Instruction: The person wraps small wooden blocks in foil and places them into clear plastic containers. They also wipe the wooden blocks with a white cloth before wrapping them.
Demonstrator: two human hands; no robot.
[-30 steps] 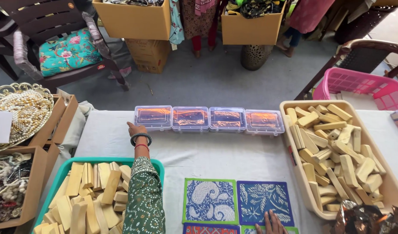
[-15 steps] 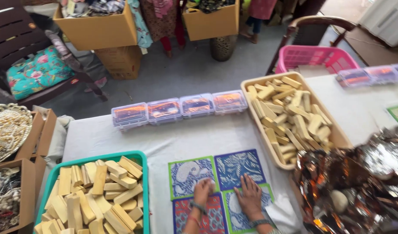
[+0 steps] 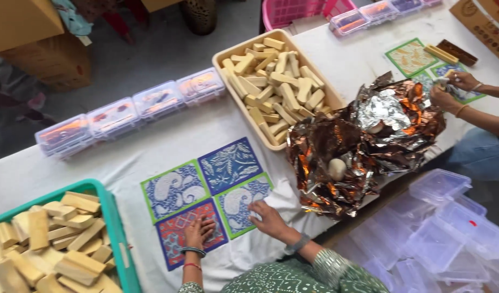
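I log: white cloth-covered table [image 3: 151, 146]; four square paisley-printed cards (blue, green, red borders) [image 3: 208, 192] laid together near its front edge; my left hand [image 3: 199, 232] flat on red card, fingers spread; right hand [image 3: 267, 217] on green-bordered card, fingers loosely apart.

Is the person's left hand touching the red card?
Touching. The head view shows the left hand lying flat on the red card, fingers spread over its patterned face.

Four paisley-printed cards [image 3: 208, 190] in green, blue and red lie beside a teal tray [image 3: 116, 239] of tan blocks [image 3: 48, 239]; crumpled copper-and-silver foil [image 3: 363, 135] gleams beyond a cream tray [image 3: 227, 54].
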